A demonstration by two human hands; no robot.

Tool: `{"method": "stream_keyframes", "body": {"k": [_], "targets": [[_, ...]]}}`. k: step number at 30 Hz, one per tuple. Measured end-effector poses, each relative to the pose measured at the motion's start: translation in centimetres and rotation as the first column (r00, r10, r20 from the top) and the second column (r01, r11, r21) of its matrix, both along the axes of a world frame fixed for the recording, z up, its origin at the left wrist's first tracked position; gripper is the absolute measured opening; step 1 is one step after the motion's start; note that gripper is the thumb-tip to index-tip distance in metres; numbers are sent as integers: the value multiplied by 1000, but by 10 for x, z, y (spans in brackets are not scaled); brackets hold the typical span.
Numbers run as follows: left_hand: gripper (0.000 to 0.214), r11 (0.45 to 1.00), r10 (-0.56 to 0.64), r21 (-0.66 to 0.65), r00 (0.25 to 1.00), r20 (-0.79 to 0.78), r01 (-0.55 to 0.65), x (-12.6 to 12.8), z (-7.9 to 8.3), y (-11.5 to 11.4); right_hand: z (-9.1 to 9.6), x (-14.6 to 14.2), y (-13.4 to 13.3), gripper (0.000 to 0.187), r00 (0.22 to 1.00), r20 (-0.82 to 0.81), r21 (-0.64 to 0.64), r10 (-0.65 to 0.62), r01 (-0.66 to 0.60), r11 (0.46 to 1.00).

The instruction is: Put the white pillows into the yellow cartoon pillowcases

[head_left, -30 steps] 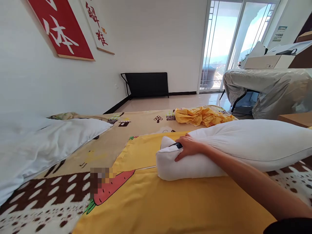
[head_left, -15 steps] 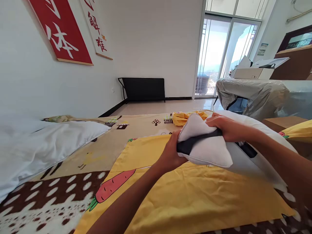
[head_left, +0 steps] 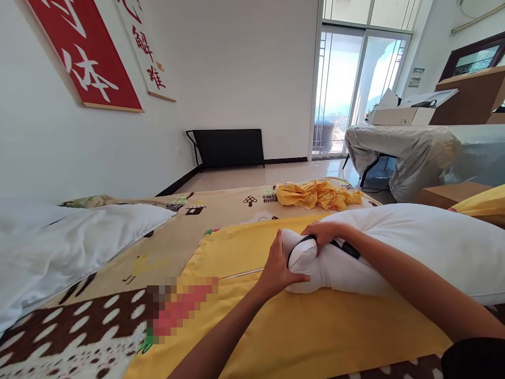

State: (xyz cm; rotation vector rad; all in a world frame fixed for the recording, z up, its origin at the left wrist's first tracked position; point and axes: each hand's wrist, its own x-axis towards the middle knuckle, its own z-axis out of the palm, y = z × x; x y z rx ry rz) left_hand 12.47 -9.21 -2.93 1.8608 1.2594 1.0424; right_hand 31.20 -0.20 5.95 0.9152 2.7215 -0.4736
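Observation:
A long white pillow (head_left: 426, 247) with a dark stripe reaches in from the right, its near end bunched into a narrow roll. My left hand (head_left: 278, 271) cups the tip of that roll, thumb below and fingers behind. On top, my right hand (head_left: 325, 234) grips the roll just behind the tip, over the dark stripe; part of its fingers is hidden. Beneath the pillow lies a flat yellow pillowcase (head_left: 284, 326) with a carrot print. A slit-like seam (head_left: 240, 274) crosses the pillowcase to the left of my hands.
A patterned blanket (head_left: 118, 273) covers the bed. White bedding (head_left: 98, 237) lies at the left, crumpled yellow cloth (head_left: 315, 195) at the far edge. Beyond stand a black folded frame (head_left: 229, 148), a plastic-covered table (head_left: 402, 137) with boxes, and a cardboard box (head_left: 453, 193) below.
The pillow end has come down towards the pillowcase and been squeezed from a wide, two-cornered shape into a narrow roll. Both hands have moved lower; the view has shifted slightly right.

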Motion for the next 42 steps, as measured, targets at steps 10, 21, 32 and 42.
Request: {"method": "stream_keyframes", "body": {"k": [10, 21, 32, 42], "targets": [[48, 978, 103, -208, 899, 425, -14, 15, -3, 37, -5, -12, -78, 62, 986, -73, 563, -151, 166, 810], [13, 997, -74, 6, 969, 235, 75, 6, -9, 53, -18, 46, -27, 110, 968, -212, 478, -135, 223, 850], [22, 997, -67, 22, 996, -53, 68, -23, -8, 54, -31, 9, 49, 76, 992, -44, 86, -117, 120, 989], [29, 997, -80, -22, 907, -414, 78, -47, -41, -17, -39, 43, -9, 28, 888, -362, 129, -285, 351, 928]]}}
